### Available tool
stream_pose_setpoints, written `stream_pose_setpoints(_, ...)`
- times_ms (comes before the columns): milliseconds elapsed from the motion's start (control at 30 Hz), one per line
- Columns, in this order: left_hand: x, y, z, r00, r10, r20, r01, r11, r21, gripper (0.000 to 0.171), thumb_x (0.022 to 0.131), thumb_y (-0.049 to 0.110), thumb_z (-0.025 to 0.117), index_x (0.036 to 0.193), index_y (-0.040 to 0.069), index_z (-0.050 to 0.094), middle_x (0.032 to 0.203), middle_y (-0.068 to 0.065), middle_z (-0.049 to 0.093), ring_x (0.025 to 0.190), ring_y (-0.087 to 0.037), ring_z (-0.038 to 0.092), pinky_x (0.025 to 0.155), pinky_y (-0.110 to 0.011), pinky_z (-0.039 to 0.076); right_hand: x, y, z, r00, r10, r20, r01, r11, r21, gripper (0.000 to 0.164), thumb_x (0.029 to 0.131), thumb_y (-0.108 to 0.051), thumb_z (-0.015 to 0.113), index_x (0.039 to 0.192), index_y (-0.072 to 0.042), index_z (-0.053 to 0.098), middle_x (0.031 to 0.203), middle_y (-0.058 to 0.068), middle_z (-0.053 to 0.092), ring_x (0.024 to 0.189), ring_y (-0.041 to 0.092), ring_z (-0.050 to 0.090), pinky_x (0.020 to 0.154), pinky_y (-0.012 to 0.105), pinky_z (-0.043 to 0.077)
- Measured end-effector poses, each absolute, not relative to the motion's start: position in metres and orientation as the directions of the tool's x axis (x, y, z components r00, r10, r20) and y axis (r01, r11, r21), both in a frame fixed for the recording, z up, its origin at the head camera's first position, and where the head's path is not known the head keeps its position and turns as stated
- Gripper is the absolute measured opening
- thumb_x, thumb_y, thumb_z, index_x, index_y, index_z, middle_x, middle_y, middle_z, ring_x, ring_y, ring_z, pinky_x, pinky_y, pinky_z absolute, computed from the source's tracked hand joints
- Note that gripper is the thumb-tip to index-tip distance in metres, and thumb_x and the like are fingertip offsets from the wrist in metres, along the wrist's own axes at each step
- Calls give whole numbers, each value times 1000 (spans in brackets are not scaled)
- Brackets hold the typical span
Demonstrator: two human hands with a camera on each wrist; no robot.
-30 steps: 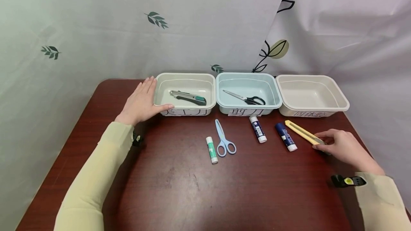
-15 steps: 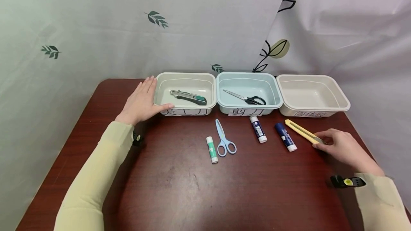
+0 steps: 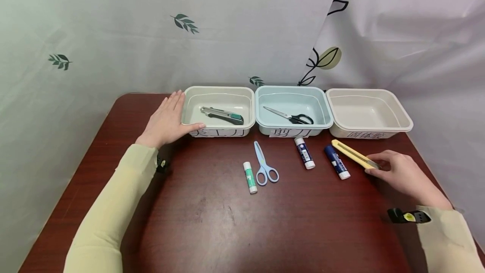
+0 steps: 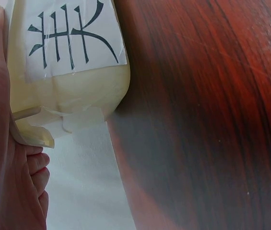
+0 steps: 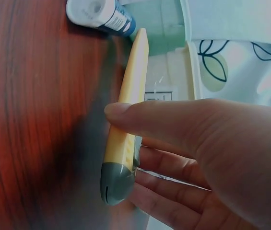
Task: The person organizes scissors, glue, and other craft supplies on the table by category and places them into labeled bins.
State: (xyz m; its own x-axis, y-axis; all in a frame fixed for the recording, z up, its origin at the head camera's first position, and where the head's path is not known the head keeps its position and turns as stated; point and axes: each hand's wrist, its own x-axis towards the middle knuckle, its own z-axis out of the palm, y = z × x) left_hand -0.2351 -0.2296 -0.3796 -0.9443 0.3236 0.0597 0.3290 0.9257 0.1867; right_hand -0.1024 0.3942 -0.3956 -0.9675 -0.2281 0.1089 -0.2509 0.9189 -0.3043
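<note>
My right hand pinches a yellow utility knife between thumb and fingers, near its dark grey end, which shows in the right wrist view. The knife slants up and left, its yellow tip close to a dark blue glue stick. With fingers spread straight, my left hand rests on the left rim of the cream bin, thumb along its front edge. Inside that bin lie two utility knives. In the left wrist view the labelled front of the bin fills the upper left.
A light blue bin with black-handled scissors stands in the middle, a beige bin on the right. On the table lie light blue scissors, a green glue stick and another blue glue stick.
My right hand has shifted slightly to the left with the yellow utility knife, whose tip has moved left and a little up. The left hand stays on the bin.
</note>
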Motion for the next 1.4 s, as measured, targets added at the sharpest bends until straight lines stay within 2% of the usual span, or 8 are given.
stream_pose_setpoints(300,-236,-229,-380,-944,322,68,329,926,184,124,86,83,51,160,-7,8,167,-24,9,154,-34,4,124,-41,-2,-101,380,-388,-951,-264,162,-303,901,-311,37,76,-14,90,108,-1,77,94,6,70,81,25,65,64,31,51)
stream_pose_setpoints(700,-235,-230,-379,-943,323,80,333,923,192,123,86,82,52,160,-7,10,167,-24,10,154,-34,5,124,-41,0,-104,351,-379,-916,-334,224,-393,863,-319,36,75,-12,90,109,-6,78,98,2,70,82,22,66,67,30,50)
stream_pose_setpoints(900,-234,-230,-379,-943,322,82,332,925,186,122,86,81,53,159,-8,11,166,-25,11,154,-35,6,124,-44,2,-107,331,-374,-906,-362,221,-419,841,-341,37,76,-7,89,111,-6,77,101,2,69,84,18,65,68,30,52)
stream_pose_setpoints(1100,-233,-229,-379,-942,324,85,335,924,186,122,87,80,54,159,-9,11,166,-26,12,154,-35,6,124,-46,5,-111,311,-376,-883,-405,239,-467,812,-351,35,78,-8,88,111,-6,78,102,0,69,85,15,64,69,36,53)
stream_pose_setpoints(1400,-235,-230,-382,-943,322,85,332,926,182,123,86,81,53,159,-8,12,166,-25,11,154,-35,5,124,-42,0,-117,287,-385,-844,-474,251,-536,760,-367,34,79,-8,88,112,-8,77,99,-3,68,80,13,61,67,35,51)
